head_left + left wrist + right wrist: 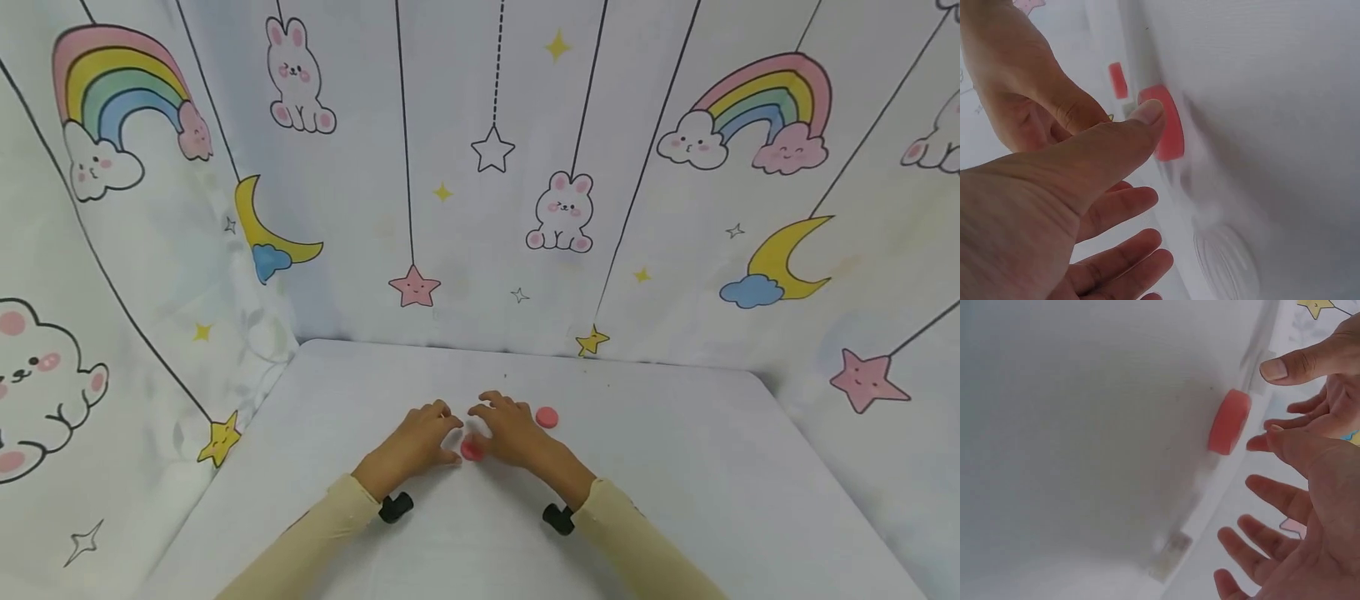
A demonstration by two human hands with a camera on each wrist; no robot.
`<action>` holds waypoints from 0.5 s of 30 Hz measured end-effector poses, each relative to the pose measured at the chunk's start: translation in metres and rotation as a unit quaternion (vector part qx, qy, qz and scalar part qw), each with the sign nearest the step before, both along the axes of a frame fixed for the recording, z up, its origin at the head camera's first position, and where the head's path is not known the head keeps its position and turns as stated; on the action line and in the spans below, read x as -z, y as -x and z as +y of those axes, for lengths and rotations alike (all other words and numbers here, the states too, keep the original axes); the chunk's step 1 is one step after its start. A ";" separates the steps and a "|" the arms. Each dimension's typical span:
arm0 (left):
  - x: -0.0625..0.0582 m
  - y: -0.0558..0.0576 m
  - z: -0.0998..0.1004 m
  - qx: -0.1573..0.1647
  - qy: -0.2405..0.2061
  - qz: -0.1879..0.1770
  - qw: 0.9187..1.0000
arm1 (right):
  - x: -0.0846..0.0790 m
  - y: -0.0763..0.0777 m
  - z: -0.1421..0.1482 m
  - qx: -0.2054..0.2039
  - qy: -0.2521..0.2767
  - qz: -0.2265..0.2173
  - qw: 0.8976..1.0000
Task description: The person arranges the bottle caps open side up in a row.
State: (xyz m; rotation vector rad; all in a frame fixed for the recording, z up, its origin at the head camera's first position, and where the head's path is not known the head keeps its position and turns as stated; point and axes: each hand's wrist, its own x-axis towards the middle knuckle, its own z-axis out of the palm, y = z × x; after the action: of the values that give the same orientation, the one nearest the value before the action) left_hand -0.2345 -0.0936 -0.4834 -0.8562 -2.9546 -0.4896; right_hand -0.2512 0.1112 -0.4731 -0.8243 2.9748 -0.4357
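A thick red disc (472, 449) lies on the white table between the two hands. My left hand (418, 440) is left of the disc with its fingers spread. In the left wrist view its thumb overlaps the red disc (1171, 128); whether they touch I cannot tell. My right hand (513, 427) reaches in from the right, fingers loosely bent and apart. The right wrist view has a gap between its fingers and the red disc (1230, 422). Neither hand grips anything. A second red disc (547, 417) lies beyond the right wrist.
A clear ridged round piece (1225, 262) sits on the table in the left wrist view. The right wrist view has a see-through piece (1172, 556) near its lower edge. A printed cloth wall (465, 208) rises behind the white table (675, 467).
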 end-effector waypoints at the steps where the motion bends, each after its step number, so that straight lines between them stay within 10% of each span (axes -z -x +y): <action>1: 0.000 0.000 0.002 0.002 0.001 0.000 1.000 | 0.000 0.000 0.002 0.000 0.000 0.001 1.000; 15: 0.001 0.000 0.015 0.022 0.009 0.016 1.000 | 0.007 -0.008 0.014 -0.025 -0.012 -0.002 1.000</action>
State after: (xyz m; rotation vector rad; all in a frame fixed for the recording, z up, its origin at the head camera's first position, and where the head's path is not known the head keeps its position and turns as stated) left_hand -0.2344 -0.0782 -0.4841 -0.9226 -2.9215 -0.4471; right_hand -0.2432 0.1253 -0.4796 -0.8913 2.9436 -0.3970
